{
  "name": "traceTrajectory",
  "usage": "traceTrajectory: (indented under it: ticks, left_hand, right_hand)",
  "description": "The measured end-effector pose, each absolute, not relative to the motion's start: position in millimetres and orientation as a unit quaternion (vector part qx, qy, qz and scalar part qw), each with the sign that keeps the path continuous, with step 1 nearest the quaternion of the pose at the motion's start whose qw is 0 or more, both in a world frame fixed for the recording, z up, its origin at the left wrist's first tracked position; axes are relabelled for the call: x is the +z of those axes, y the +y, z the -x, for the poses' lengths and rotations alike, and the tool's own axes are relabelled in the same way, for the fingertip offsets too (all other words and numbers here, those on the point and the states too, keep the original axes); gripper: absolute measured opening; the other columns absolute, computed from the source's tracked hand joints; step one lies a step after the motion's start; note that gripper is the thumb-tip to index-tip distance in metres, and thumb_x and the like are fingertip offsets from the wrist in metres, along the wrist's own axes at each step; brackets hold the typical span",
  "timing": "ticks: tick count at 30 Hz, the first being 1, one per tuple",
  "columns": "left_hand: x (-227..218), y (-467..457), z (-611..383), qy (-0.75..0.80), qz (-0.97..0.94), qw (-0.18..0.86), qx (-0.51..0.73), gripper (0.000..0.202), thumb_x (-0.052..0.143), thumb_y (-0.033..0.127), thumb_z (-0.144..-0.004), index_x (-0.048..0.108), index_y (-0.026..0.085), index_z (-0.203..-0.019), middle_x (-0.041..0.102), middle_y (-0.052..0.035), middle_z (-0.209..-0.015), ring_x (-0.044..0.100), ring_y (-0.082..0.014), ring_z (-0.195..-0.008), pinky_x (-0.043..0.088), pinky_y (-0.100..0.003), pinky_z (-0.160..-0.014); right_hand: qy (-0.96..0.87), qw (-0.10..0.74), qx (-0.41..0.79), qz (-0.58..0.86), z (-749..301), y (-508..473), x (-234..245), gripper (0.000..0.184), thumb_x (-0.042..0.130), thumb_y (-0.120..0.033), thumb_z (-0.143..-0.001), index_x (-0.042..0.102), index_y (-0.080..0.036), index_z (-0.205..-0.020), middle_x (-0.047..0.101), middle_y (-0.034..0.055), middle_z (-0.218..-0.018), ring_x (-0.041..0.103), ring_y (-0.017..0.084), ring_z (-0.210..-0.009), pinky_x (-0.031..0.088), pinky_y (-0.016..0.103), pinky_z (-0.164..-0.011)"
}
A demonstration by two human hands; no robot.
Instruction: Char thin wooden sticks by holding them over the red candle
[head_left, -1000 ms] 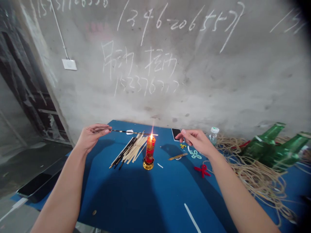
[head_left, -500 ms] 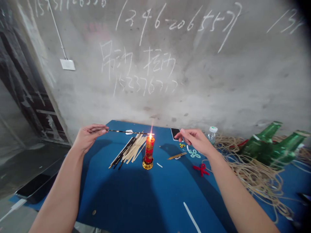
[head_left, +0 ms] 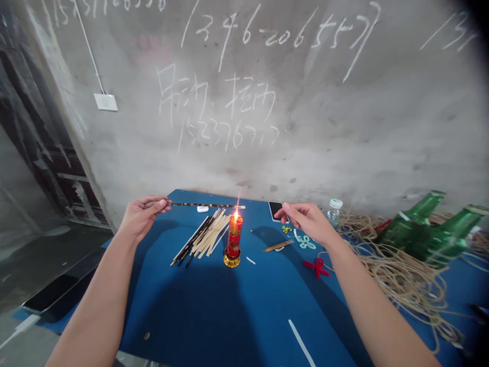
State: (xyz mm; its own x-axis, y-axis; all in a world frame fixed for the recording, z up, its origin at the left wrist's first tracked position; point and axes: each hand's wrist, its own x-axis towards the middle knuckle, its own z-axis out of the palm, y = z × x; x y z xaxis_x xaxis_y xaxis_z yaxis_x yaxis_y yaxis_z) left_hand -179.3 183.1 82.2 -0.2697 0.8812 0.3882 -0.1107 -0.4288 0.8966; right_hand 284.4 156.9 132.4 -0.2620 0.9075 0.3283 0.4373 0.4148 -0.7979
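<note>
My left hand (head_left: 142, 216) is shut on the end of a thin, dark-mottled strip (head_left: 206, 206), held level between its fingertips. The strip's far end reaches the tip of the flame on a red candle (head_left: 234, 242), which stands in a gold holder (head_left: 232, 259). Below the strip lies a pile of pale and blackened strips (head_left: 202, 237). My right hand (head_left: 307, 221) hangs in the air with its fingers apart and nothing visible in them, just right of a black phone (head_left: 275, 211).
The blue table (head_left: 183, 316) holds a wooden strip (head_left: 278, 245), a light blue knot (head_left: 305, 242) and a red knot (head_left: 317, 267). Tangled rope (head_left: 401, 270), green bottles (head_left: 420, 229) and a plastic bottle (head_left: 334, 211) lie right. A concrete wall (head_left: 324, 142) stands behind.
The dark strip has levelled out and stays at the flame's tip. My left hand has shifted slightly left. My right hand has barely moved.
</note>
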Motion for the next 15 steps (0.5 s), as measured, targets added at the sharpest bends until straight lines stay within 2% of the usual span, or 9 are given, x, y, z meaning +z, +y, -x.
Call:
traceTrajectory:
  ticks: [6, 15]
  left_hand:
    - [80.2, 185.1, 176.7, 0.418, -0.489, 0.353, 0.679, 0.034, 0.095, 0.034, -0.059, 0.08, 0.018, -0.085, 0.08, -0.0103, -0.088, 0.074, -0.0211, -0.072, 0.06, -0.029, -0.065]
    - [78.5, 186.2, 179.5, 0.423, -0.489, 0.368, 0.668, 0.037, 0.096, 0.033, -0.057, 0.081, 0.017, -0.086, 0.08, -0.0106, -0.086, 0.073, -0.0192, -0.071, 0.059, -0.027, -0.065]
  right_hand:
    - [-0.737, 0.4, 0.292, 0.46, -287.6, 159.8, 129.7, 0.057, 0.056, -0.07, -0.091, 0.083, -0.02, -0.086, 0.069, 0.0057, -0.072, 0.055, 0.015, -0.062, 0.038, 0.03, -0.058]
    - [-0.738, 0.398, 0.289, 0.461, -285.7, 158.1, 131.2, 0.057, 0.056, -0.07, -0.091, 0.083, -0.021, -0.086, 0.069, 0.006, -0.071, 0.055, 0.015, -0.062, 0.039, 0.03, -0.059]
